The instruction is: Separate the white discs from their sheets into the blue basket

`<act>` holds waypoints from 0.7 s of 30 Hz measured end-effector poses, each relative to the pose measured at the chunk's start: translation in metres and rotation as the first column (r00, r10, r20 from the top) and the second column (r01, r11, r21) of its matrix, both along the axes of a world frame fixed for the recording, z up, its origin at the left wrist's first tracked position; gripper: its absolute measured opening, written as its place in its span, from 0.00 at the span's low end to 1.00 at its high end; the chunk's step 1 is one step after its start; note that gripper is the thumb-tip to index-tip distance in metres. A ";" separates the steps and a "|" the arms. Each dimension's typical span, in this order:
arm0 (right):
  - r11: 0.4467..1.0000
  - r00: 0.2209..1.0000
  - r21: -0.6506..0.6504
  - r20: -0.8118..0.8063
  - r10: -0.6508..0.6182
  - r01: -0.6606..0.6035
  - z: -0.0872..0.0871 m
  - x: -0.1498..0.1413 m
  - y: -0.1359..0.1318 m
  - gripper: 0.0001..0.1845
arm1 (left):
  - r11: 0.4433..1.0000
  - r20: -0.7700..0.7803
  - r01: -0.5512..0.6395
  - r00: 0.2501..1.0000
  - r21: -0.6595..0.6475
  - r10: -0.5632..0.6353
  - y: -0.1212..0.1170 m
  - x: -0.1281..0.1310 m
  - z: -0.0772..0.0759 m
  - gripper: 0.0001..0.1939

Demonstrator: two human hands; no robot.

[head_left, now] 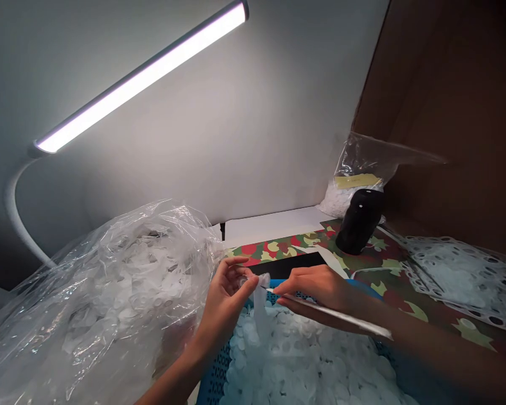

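Note:
My left hand (226, 289) pinches a translucent whitish plastic piece (260, 308) between thumb and fingers, and a strip of it hangs down. My right hand (316, 286) is closed round a slim, pale pen-like tool (346, 319). The tool's narrow tip points left and meets or nearly meets the piece by my left thumb; whether it touches, I cannot tell. Both hands are over a blue perforated basket (216, 374), which holds a heap of small translucent discs (316, 360).
A large clear bag (122, 281) of translucent pieces bulges at the left, below a lit lamp (143, 79). A black bottle-shaped container (360, 222) stands back right before a bag of white bits (339, 197). Perforated plastic sheets (459, 281) lie on the patterned cover (421, 312).

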State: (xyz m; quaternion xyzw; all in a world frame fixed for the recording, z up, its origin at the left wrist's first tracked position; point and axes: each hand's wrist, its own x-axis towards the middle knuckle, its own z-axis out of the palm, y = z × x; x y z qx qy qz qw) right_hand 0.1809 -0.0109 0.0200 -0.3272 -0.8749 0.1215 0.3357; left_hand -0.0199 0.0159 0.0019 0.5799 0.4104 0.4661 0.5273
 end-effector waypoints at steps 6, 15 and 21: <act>0.998 1.000 0.062 0.013 -0.011 0.010 0.002 -0.001 -0.002 0.11 | 1.000 0.019 0.012 1.000 0.013 -0.012 -0.001 -0.001 0.000 0.17; 0.944 0.997 0.329 0.076 0.003 -0.028 -0.008 -0.002 0.008 0.09 | 1.000 0.015 0.023 1.000 0.021 -0.023 0.000 -0.001 0.001 0.16; 0.929 0.987 0.368 0.158 -0.029 -0.032 -0.021 -0.002 0.012 0.08 | 0.996 -0.097 0.026 0.995 0.090 -0.017 -0.007 0.000 0.002 0.12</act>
